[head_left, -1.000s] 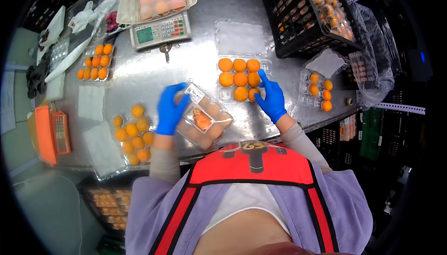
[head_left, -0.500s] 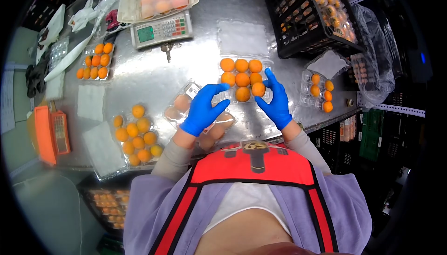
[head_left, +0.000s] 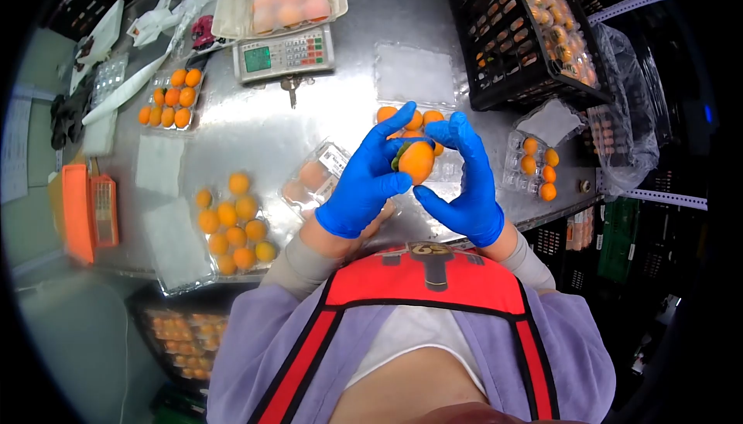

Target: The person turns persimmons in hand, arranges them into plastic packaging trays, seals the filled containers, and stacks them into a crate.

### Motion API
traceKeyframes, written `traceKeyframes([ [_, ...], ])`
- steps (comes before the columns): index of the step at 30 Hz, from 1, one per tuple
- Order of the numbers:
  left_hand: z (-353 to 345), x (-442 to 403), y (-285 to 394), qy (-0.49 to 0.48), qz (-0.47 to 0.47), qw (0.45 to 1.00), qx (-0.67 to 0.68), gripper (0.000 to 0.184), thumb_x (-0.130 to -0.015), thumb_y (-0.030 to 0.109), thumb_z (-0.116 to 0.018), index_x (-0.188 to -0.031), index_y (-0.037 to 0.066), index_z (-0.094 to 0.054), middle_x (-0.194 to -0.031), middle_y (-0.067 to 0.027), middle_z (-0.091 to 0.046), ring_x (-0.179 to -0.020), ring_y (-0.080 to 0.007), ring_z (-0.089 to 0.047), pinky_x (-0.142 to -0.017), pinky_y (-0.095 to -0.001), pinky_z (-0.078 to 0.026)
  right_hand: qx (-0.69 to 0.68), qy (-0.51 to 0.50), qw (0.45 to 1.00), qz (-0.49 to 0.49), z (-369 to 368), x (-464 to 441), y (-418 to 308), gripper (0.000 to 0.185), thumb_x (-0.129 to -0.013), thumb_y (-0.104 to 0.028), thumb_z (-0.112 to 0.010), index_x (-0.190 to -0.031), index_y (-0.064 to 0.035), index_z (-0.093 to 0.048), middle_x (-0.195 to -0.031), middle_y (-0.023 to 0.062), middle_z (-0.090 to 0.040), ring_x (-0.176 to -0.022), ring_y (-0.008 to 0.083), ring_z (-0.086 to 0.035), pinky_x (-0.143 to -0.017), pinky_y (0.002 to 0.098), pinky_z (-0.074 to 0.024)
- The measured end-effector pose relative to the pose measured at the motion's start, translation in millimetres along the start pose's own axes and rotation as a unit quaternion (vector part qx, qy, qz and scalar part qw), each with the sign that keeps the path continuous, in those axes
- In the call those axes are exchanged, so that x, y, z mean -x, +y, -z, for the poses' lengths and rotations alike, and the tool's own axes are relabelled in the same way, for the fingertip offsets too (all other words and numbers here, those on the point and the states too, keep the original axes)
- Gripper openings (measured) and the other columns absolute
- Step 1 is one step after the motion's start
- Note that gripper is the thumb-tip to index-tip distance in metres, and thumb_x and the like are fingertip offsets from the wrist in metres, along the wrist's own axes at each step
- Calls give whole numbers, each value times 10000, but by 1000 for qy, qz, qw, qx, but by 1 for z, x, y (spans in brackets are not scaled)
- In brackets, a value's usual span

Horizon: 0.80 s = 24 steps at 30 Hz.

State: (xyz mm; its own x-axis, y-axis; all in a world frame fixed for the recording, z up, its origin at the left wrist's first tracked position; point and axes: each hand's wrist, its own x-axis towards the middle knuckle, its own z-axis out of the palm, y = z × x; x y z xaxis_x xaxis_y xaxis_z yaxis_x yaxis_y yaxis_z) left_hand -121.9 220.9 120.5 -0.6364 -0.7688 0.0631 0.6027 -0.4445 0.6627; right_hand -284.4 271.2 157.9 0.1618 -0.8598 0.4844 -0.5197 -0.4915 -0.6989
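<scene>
One orange fruit (head_left: 419, 164) held up between the two blue-gloved hands, above the near edge of a transparent tray (head_left: 448, 167). Orientation: green leafy calyx (head_left: 398, 158) on the fruit's left side, facing the left hand (head_left: 362, 186); the smooth opposite end faces the right hand (head_left: 474, 196). Stem axis therefore runs roughly left to right across the wearer, not upright. Outline nearly round; no definite long axis can be read, the calyx end being partly covered by glove. Position relative to hands: fruit sits in the space between them, nearer the fingertips than the palms. Left hand: curled narrowly about the calyx side, thumb at the lower left of the fruit, index finger extended above. Right hand: curved in a C, thumb tip at the lower edge, fingers at the upper edge, a gap between fruit and palm. How the grip is shared between the hands cannot be told. Tray beneath: several orange fruits (head_left: 387, 114) visible past the fingers, others hidden; its lid (head_left: 415, 74) lies folded back on the far side, on the metal surface (head_left: 350, 107). Closed fruit pack (head_left: 312, 176) with a white label lies tilted under the left wrist, partly covered. Scale (head_left: 286, 53) stands beyond, farther left.
</scene>
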Motion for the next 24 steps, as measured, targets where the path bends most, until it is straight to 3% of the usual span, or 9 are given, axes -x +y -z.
traceKeyframes([
  [5, -2, 1, 2, 6, -26, 999, -36, 930, -677, 84, -767, -1445, 112, -243, -1297, -88, -465, -1223, -218, -451, -1009, -318, -382, -95, 28, 994, -49, -1, 0, -4, 823, -724, -123, -756, -1397, -22, -293, -1389, 165, -396, -1241, 297, -448, -1013, 389, -353],
  [12, -4, 3, 1, 7, -72, 996, -59, 854, -698, 29, -714, -1425, 91, -270, -1287, -103, -483, -1240, -227, -426, -1050, -347, -321, -118, 28, 990, -73, -4, 4, 0, 831, -747, -132, -742, -1417, -25, -261, -1426, 170, -352, -1267, 261, -428, -1004, 378, -366],
  [15, 3, 4, -7, 14, -118, 985, -122, 776, -705, -10, -685, -1387, 76, -324, -1348, -118, -430, -1280, -245, -389, -1067, -368, -297, -100, 18, 989, -107, -3, 4, -2, 836, -758, -121, -725, -1428, -20, -234, -1385, 153, -397, -1214, 243, -478, -987, 365, -380],
  [18, 7, 5, -10, 22, -168, 964, -206, 721, -706, -41, -666, -1352, 66, -364, -1403, -129, -371, -1313, -260, -354, -1077, -382, -283, -194, 41, 963, -181, -10, 4, -2, 796, -789, -100, -682, -1440, -51, -226, -1285, 114, -475, -1129, 203, -524, -957, 342, -401],
  [20, 8, 7, -10, 29, -187, 950, -248, 703, -706, -54, -658, -1340, 62, -376, -1425, -134, -343, -1325, -267, -338, -1079, -385, -280, -313, 24, 913, -260, -14, 3, -2, 749, -822, -59, -627, -1450, -94, -220, -1172, 73, -524, -1045, 155, -542, -911, 303, -426],
  [24, 12, 8, -8, 36, -207, 923, -322, 656, -714, -31, -658, -1315, 47, -408, -1420, -155, -339, -1326, -278, -329, -1071, -390, -283, -343, 13, 891, -296, -19, 0, -6, 719, -839, -5, -586, -1451, -114, -223, -1108, 57, -541, -968, 128, -543, -851, 262, -442],
])
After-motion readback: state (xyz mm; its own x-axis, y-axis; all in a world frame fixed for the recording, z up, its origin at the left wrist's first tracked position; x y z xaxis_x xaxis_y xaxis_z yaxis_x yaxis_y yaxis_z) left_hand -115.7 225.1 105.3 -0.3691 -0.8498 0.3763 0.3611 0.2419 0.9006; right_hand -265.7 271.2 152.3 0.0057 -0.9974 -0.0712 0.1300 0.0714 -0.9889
